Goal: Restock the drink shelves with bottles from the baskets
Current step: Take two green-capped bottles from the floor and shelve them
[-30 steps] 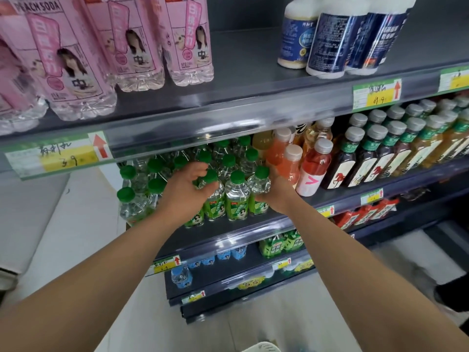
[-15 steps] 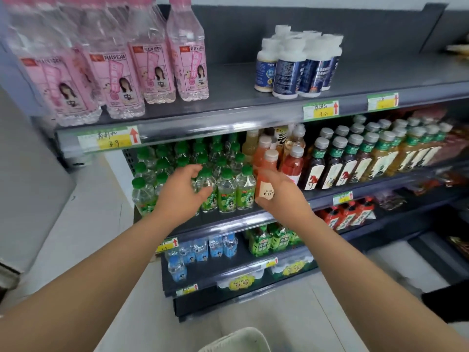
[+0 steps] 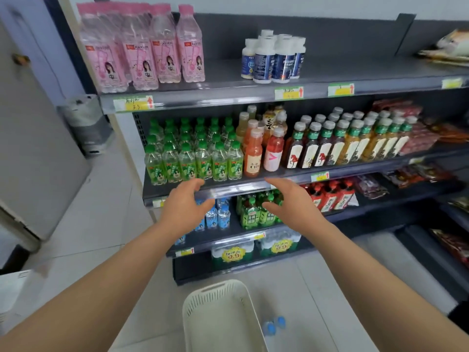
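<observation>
Drink shelf ahead: left hand, right hand hover apart, each grip half-open, holding nothing.

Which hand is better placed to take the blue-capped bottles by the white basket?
Probably the right hand: like the left hand it is empty, but the blue-capped bottles lie right of the white basket.

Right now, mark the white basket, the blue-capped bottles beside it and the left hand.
white basket [image 3: 215,287]: head view, far rim.
blue-capped bottles [image 3: 269,328]: head view, nearer cap.
left hand [image 3: 182,210]: head view, back of hand.
</observation>
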{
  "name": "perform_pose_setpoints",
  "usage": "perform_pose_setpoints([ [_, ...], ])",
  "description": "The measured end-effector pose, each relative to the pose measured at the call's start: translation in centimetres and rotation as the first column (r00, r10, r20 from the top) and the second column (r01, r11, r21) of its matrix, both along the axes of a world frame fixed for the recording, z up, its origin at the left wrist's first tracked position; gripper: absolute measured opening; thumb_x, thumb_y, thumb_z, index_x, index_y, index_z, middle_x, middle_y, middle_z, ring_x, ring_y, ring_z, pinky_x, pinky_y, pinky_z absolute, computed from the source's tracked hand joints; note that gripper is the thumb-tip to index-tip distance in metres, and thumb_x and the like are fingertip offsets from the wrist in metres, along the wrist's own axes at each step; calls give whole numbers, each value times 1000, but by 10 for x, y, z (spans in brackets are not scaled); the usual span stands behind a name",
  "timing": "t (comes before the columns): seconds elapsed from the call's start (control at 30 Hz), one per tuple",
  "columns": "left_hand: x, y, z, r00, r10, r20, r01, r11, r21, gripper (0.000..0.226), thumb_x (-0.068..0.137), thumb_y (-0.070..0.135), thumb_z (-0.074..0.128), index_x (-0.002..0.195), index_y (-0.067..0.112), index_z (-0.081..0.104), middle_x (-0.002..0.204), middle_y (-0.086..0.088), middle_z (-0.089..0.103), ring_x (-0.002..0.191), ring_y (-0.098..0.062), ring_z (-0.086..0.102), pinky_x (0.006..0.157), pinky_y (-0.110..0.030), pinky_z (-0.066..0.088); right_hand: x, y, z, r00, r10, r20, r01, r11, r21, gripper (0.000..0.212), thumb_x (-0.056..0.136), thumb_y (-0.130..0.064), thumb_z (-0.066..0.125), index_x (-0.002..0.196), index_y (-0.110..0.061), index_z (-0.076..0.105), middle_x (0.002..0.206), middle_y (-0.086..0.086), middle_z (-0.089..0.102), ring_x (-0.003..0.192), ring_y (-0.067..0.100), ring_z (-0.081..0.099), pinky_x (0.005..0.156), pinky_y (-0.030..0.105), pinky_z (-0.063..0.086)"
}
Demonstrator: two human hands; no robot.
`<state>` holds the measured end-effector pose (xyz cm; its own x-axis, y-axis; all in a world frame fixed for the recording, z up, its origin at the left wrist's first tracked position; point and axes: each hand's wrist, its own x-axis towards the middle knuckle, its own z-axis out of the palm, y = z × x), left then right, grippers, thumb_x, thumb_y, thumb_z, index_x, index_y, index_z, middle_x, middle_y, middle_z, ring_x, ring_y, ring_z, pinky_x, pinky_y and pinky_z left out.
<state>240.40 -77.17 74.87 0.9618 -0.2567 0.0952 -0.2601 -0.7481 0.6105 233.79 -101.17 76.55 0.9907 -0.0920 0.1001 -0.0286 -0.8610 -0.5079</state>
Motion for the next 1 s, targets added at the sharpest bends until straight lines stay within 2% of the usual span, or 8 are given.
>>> perform_pose_setpoints([
  [0.3,-39,-18,-23,989,-119,-93,115,992,-41,54,90,35,63,138,20,45,138,-2,50,127,-19,46,103,-36,38,-69,-2,-14,988,-141,-59,144,989,40,59,88,-28,66,142,-21,43,145,-1,44,131,18,42,107,33,37],
  [0.4,-53,-21,-36,972,-177,-153,172,984,-51,54,90,35,62,139,19,43,140,-2,48,129,-20,45,104,-36,37,-92,-1,-22,968,-228,-103,238,967,92,57,88,-28,66,140,-23,44,143,0,46,127,18,46,101,30,40],
  [0.53,-71,-25,-58,957,-203,-205,191,978,-80,51,89,34,63,135,21,47,134,-1,52,125,-19,47,102,-34,38,-113,-7,-40,947,-287,-144,301,950,80,57,87,-29,67,139,-24,46,142,-2,47,121,17,51,90,22,40],
  [0.67,-82,-39,-75,950,-199,-242,186,980,-78,50,88,35,64,133,22,49,131,1,54,124,-20,48,101,-35,40,-127,-19,-54,938,-302,-171,319,944,81,56,87,-28,68,138,-24,46,143,-2,47,128,16,46,99,23,37],
  [0.87,-92,-90,-103,940,-189,-285,164,980,-110,50,86,31,67,132,18,51,131,-2,56,120,-17,52,98,-32,43,-133,-69,-83,926,-291,-241,313,948,59,57,87,-30,66,139,-26,44,142,-3,47,123,16,49,98,25,38],
  [1.0,-102,-143,-133,917,-155,-367,116,985,-127,49,86,27,68,131,15,53,128,-4,56,116,-15,53,95,-25,40,-133,-122,-113,922,-237,-305,269,961,64,56,87,-29,67,138,-23,47,141,-2,49,125,17,48,102,24,34],
])
